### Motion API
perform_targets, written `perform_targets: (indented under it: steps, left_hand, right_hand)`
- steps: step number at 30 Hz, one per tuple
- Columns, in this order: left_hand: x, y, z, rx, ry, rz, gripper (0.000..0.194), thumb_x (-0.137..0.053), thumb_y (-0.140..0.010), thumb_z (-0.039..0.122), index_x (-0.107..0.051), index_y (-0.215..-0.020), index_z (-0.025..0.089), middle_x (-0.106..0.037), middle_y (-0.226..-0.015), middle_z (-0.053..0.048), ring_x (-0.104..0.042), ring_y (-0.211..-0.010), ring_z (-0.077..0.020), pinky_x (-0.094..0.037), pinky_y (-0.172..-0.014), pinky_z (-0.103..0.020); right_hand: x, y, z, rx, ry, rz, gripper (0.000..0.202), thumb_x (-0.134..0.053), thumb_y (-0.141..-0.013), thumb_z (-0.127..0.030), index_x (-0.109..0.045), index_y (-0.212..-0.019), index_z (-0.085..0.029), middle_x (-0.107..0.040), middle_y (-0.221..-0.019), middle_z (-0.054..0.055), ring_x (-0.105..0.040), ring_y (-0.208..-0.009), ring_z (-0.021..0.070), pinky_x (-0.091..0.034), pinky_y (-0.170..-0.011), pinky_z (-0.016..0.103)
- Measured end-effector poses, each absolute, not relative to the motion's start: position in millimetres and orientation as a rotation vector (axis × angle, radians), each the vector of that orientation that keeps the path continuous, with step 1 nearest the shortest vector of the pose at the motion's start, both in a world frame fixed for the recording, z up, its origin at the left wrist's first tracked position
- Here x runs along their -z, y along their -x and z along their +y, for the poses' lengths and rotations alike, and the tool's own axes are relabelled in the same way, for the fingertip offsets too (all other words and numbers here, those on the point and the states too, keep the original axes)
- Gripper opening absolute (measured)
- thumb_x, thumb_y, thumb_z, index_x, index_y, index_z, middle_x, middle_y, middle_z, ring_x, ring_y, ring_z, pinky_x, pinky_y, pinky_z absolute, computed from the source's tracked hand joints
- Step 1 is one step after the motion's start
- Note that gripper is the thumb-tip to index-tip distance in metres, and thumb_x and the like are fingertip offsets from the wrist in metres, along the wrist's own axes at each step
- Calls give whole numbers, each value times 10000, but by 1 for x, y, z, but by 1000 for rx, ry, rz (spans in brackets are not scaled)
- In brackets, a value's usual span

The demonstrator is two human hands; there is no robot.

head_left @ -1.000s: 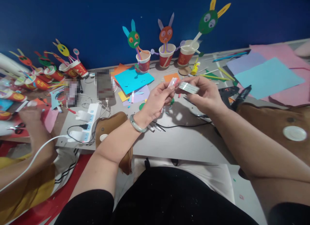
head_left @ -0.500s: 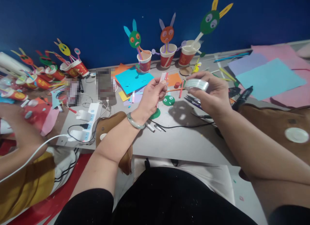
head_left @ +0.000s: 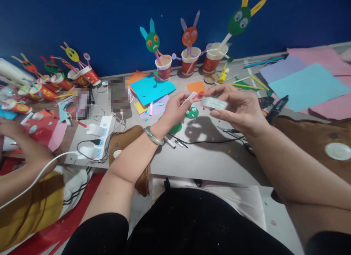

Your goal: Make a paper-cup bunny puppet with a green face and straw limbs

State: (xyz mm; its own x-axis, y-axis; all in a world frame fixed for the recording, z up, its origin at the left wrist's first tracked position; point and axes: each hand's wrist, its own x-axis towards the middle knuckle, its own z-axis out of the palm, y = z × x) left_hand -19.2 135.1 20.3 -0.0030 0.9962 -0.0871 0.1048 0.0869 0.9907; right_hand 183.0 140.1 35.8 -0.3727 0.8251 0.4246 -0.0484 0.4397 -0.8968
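Above the counter [head_left: 192, 160], left fingers [head_left: 178, 98] are pinching straws [head_left: 189, 98], right fingers [head_left: 223, 115] holding tape [head_left: 214, 103], so a loose pinch is probably risking dropped straws.

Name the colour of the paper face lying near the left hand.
The paper face is green; the head view shows it.

A power strip [head_left: 104, 133] lies left of your left hand [head_left: 175, 110], paper sheets [head_left: 307, 87] right of your right hand [head_left: 242, 108], cups [head_left: 189, 67] beyond both.
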Motion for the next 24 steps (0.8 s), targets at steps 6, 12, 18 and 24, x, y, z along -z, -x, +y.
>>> perform_targets:
  steps: [6,12,18,24]
  left_hand:
    - [-6,19,134,-923,-1573,1329,180,-694,-931,43,-697,-811,178,-682,-724,14,-582,-706,-130,-410,-731,-280]
    - [-12,17,122,-619,-1685,1016,177,-714,-963,179,-759,-795,148,-661,-680,19,-532,-648,-109,-393,-676,-271]
    - [-26,13,114,-682,-1546,922,184,-796,-963,317,-867,-962,147,-687,-698,21,-535,-632,-98,-411,-631,-250]
    - [-25,13,116,-786,-1495,891,102,-814,-935,248,-846,-899,158,-716,-761,2,-583,-686,-101,-440,-670,-250]
  right_hand:
    - [-40,-177,137,-1472,676,-1587,477,-924,-714,-774,-852,-788,-308,-825,-1259,81,-635,-1449,410,-469,-1262,592]
    - [-30,-178,153,-1532,720,-1491,622,-818,-688,-930,-811,-732,-309,-845,-1062,73,-724,-1279,382,-481,-1251,594]
    - [-22,-180,163,-1536,760,-1409,620,-804,-707,-925,-761,-715,-307,-830,-942,71,-751,-1187,352,-528,-1200,570]
    - [-8,-182,176,-1558,817,-1328,462,-845,-701,-738,-746,-681,-287,-846,-968,79,-731,-1232,369,-435,-1303,537]
